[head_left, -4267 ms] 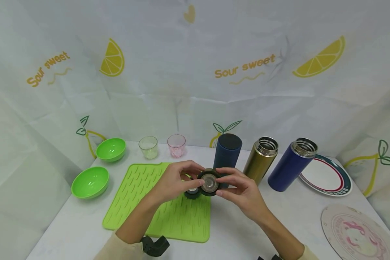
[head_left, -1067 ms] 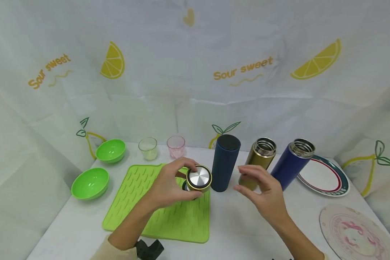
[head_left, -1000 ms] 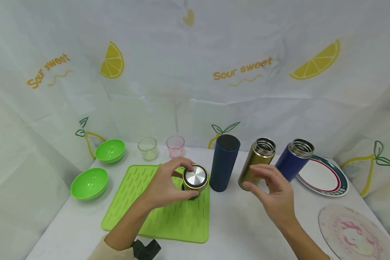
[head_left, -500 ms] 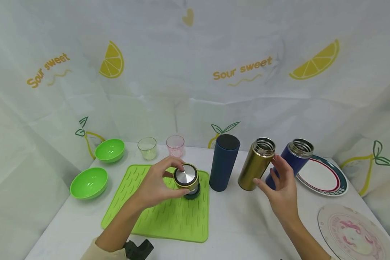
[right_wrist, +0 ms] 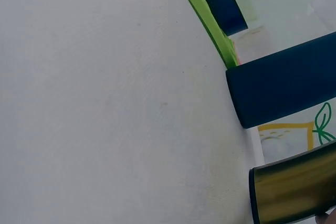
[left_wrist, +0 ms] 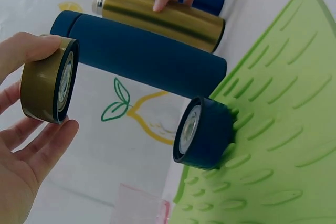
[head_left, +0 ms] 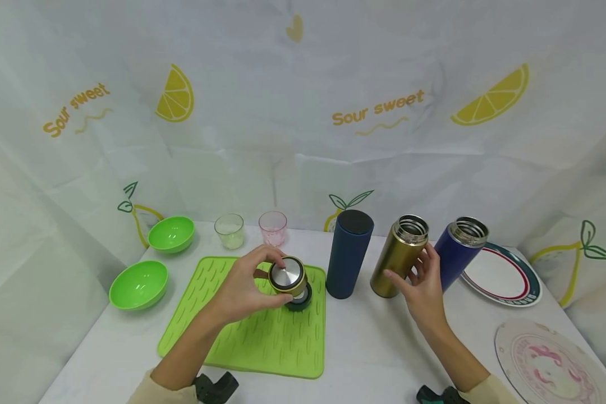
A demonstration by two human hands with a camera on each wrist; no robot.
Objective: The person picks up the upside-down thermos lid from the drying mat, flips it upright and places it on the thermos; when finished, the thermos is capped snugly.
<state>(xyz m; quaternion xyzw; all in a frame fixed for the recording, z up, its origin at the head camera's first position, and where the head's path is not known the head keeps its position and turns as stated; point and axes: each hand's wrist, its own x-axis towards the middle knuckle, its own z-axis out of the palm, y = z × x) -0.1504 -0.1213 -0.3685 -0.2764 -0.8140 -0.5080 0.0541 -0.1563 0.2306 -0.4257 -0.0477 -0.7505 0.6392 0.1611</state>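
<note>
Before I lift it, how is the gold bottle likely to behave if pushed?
The gold bottle may tip when pushed high up, being tall and narrow. Its smooth, shiny side could be slippery. If toppled, its cylindrical body would probably roll.

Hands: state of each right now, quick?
Left hand: closed, holding the gold lid.
Right hand: closed, gripping the gold bottle.
</note>
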